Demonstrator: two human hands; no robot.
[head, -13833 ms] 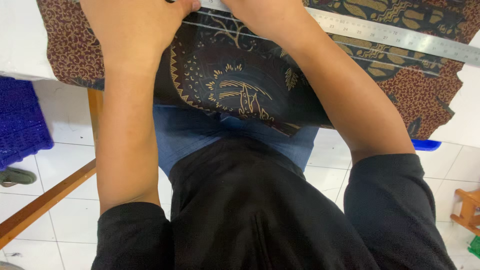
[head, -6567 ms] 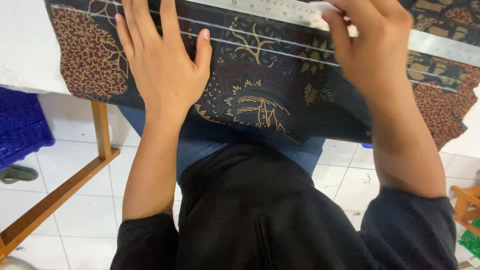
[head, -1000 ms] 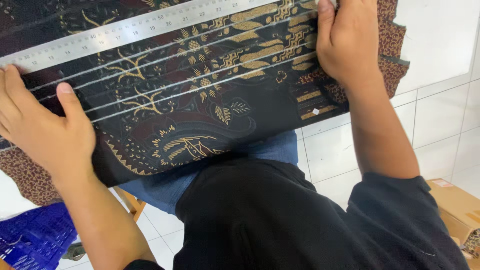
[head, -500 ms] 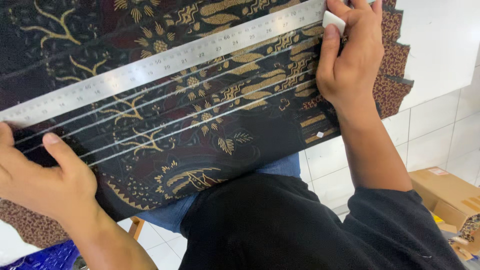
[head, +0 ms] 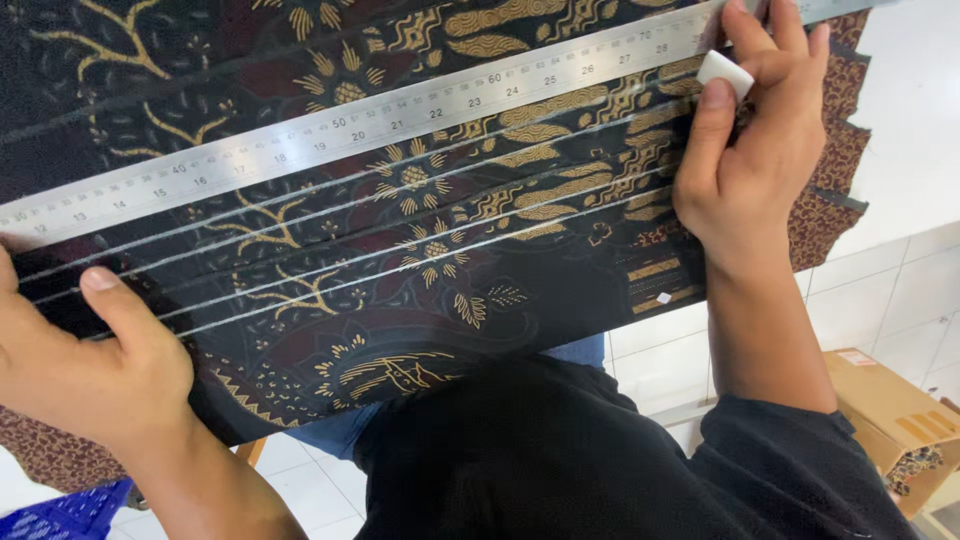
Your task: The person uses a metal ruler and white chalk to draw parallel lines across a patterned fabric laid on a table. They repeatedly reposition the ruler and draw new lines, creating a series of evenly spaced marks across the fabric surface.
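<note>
Right hand (head: 755,150), upper right of the frame: pinching a small white piece of chalk (head: 725,72) between thumb and fingers, the chalk lying just below the lower edge of the ruler. Left hand (head: 85,365), lower left: fingers curled over the near part of the cloth, thumb stretched upward and pressing flat on it; whether it is gripping the cloth's edge cannot be told.

Ruler (head: 400,115): long, silvery metal, lying slantwise across the cloth from middle left to upper right, its printed scale facing up.

Cloth (head: 400,300): dark batik fabric, black and deep maroon with gold floral and leaf motifs, spreading over most of the frame on a white table (head: 915,110); its near edge is hanging over the person's lap. Several pale chalk lines are running across it, parallel to the ruler and below it. Brown speckled border strips are showing at the right edge and lower left corner.

Cardboard box (head: 890,415), lower right, on the white tiled floor: brown, open-flapped, with a small pale label on its top face. Blue plastic crate (head: 60,505), bottom left corner, partly in view.
</note>
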